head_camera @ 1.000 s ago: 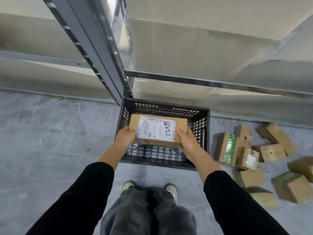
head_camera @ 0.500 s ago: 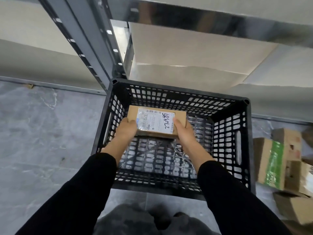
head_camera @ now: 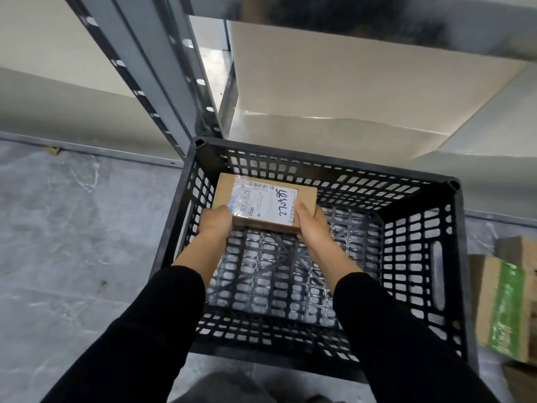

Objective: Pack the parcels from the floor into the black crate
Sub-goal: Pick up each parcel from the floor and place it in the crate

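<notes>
A flat brown cardboard parcel (head_camera: pixel 263 203) with a white shipping label sits low inside the black crate (head_camera: pixel 418 228), near its far left corner. My left hand (head_camera: pixel 216 223) grips the parcel's near left corner. My right hand (head_camera: pixel 312 228) grips its near right corner, thumb on top by the label. The crate's perforated bottom shows bare below my wrists. Whether the parcel touches the bottom cannot be told.
The crate stands on a grey marble floor (head_camera: pixel 72 242) against a grey metal shelf upright (head_camera: pixel 162 82). Cardboard parcels, one with green tape (head_camera: pixel 505 309), lie on the floor just right of the crate.
Both hands have carried the parcel down and farther into the crate toward its far left corner. The camera has moved closer, so the crate fills more of the view.
</notes>
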